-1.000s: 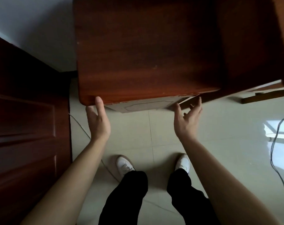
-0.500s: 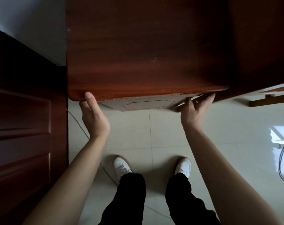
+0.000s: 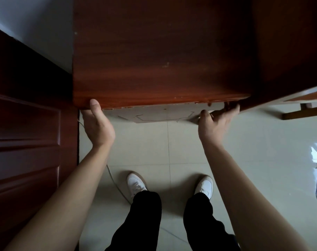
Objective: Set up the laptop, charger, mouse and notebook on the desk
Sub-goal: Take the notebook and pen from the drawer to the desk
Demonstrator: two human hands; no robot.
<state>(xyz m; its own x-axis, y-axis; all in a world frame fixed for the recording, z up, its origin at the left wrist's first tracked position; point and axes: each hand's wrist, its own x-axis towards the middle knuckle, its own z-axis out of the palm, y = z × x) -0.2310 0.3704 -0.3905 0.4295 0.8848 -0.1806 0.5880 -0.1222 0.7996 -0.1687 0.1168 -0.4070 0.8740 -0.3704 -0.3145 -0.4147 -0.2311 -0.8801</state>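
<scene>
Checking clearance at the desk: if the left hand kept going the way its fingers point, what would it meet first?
The left hand is already at the desk; its thumb rests on the front edge, so it would meet that immediately.

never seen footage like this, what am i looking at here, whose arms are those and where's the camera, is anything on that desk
There is no machine here: the camera sits on a person's head and looks forward and down, so the two bare arms are the wearer's own. Below you see their dark trousers and white shoes on a pale tiled floor. The big reddish-brown surface is the desk, and its top is bare; no laptop, charger, mouse or notebook shows. The left hand has its thumb on the desk's front edge, fingers underneath. The right hand grips the edge near the other corner. A dark wooden door stands on the left, and a thin cable trails across the floor.
</scene>
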